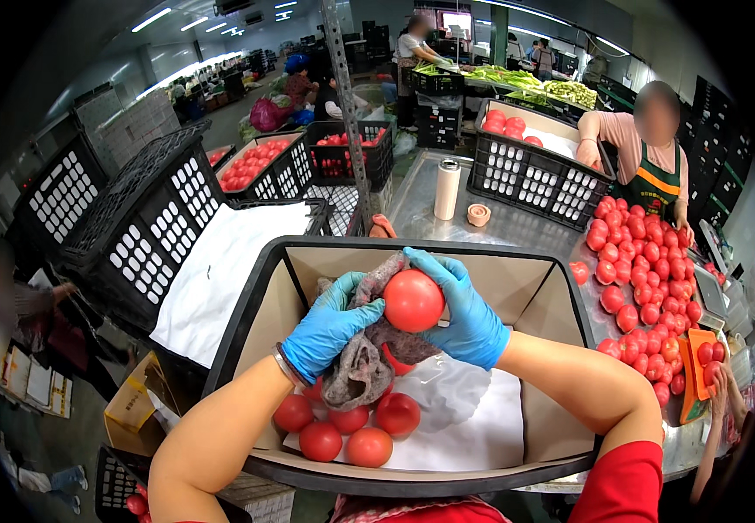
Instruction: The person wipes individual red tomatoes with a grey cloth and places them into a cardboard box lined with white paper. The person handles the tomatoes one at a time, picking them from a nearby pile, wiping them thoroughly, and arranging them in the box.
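Both my hands wear blue gloves and are raised over a black crate (273, 261) lined with cardboard. A red tomato (414, 301) is held between them. My right hand (465, 310) grips the tomato from its right side. My left hand (331, 320) grasps a grey cloth (359, 369), which lies against the tomato's left side and hangs down. Several tomatoes (320, 442) rest at the crate's near left, on white sheeting (475, 438). Part of another tomato shows beneath the cloth.
On the metal table (410, 225) stand a bottle (447, 189) and its cap (478, 214). Many loose tomatoes (645, 261) cover its right side. A co-worker (655, 150) reaches into another crate (534, 176). Stacked black crates (148, 229) rise at left, beside a metal post (348, 111).
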